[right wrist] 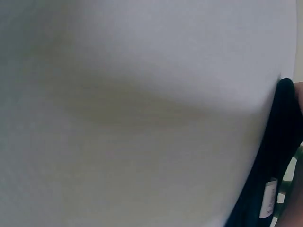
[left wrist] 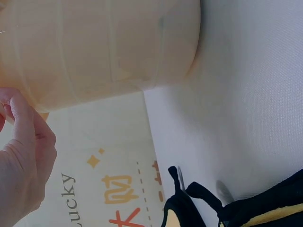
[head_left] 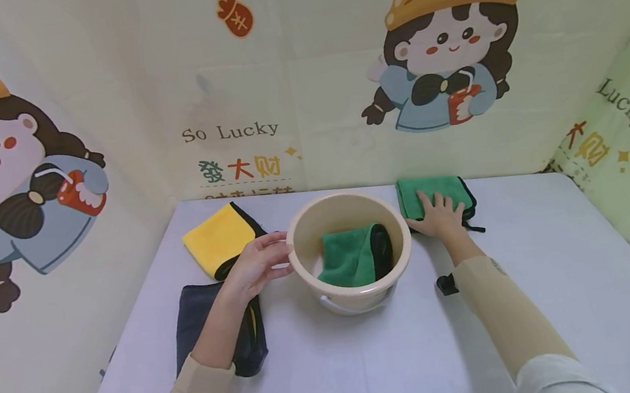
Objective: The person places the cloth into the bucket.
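Note:
A cream bucket (head_left: 300, 221) stands mid-table with a folded green cloth (head_left: 347, 255), black along one edge, inside it. My left hand (head_left: 255, 264) is at the left side of the bucket, fingers bent against its rim; the left wrist view also shows this hand (left wrist: 26, 146) at the rim. Right of the bucket, my right hand (head_left: 439, 213) rests with spread fingers on another folded green cloth (head_left: 410, 190) with black trim. The right wrist view catches this cloth's dark edge (right wrist: 265, 165), with a white label, and only a sliver of the hand.
Left of the bucket lie a folded yellow cloth (head_left: 215, 236) with black trim and a dark folded cloth (head_left: 199, 311), partly under my left forearm. A small black item (head_left: 447, 284) sits by my right sleeve. Printed curtains (head_left: 333, 154) hang behind the white table (head_left: 337, 366).

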Demonstrator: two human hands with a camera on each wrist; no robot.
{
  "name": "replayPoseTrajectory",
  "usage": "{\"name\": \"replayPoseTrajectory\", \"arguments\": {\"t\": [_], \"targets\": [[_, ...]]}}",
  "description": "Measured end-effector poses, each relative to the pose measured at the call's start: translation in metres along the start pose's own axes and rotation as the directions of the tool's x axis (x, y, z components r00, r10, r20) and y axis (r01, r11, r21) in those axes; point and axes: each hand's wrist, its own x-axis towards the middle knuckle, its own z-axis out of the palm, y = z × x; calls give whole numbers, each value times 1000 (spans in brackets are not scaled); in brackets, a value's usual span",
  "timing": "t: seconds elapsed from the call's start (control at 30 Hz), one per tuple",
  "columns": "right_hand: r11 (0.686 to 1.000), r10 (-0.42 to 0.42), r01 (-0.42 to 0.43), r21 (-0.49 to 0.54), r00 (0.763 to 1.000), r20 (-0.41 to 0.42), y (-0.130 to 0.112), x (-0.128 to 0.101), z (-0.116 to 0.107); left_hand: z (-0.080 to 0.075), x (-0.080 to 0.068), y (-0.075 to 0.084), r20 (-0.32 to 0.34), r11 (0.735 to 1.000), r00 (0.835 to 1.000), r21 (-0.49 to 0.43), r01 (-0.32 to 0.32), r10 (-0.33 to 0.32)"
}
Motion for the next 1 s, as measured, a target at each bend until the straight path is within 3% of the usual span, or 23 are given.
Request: {"name": "replayPoseTrajectory", "arguments": {"t": [0.37, 1.0], "targets": [[999, -22, 23, -39, 1000, 21, -6, 3, -3, 0, 0, 0, 2, 1000, 1000, -4, -4, 4], [991, -89, 82, -104, 994, -68, -5, 1, -1, 0, 1, -1, -3, 1000, 1000, 0, 2, -2]]}}
